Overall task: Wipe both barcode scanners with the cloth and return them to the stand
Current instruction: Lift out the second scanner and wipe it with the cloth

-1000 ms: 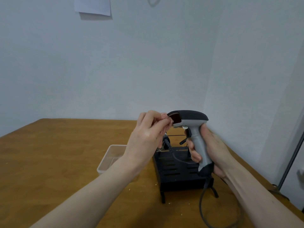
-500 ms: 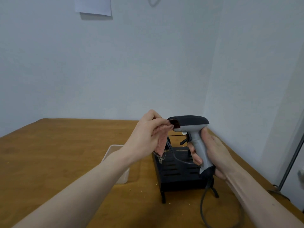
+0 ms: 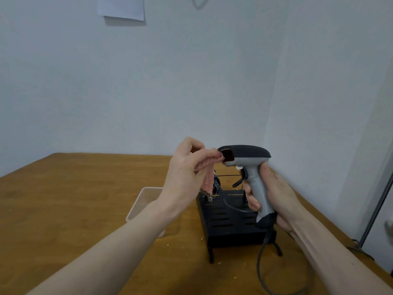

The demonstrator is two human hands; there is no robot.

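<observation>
Here, at the far left, only bare wooden table [image 3: 63, 209], running back to a pale wall with a sheet of paper [image 3: 121, 7] pinned up at about 11 o'clock. Nearer the middle, a clear plastic tub [image 3: 144, 199] standing on the table, partly hidden behind the left forearm. Then the left hand [image 3: 187, 173], raised above the table, fingers and thumb curled and pinching a pink cloth [image 3: 209, 167]; upper corner of the cloth pressed against the dark red window at the nose of the scanner [image 3: 244, 154], the rest hanging down toward 6 o'clock with a dark frayed edge at the bottom. Scanner held upright at about 3 o'clock from the left hand: dark head on top, nose pointing toward 9 o'clock, grey handle sloping down. Right hand [image 3: 274, 194] wrapped round that handle, grip clamped tight, fingertips showing on the near side, thumb side hidden behind. Dark cable [image 3: 260, 265] trailing from the foot of the handle down toward 6 o'clock and out of view. Below and between both hands, a black slotted stand [image 3: 225, 226] on thin legs on the table, with a coiled cord and part of something dark showing behind the cloth at its back left; cannot tell whether that is the second scanner. A few crumbs scattered on the table in front of the stand.
</observation>
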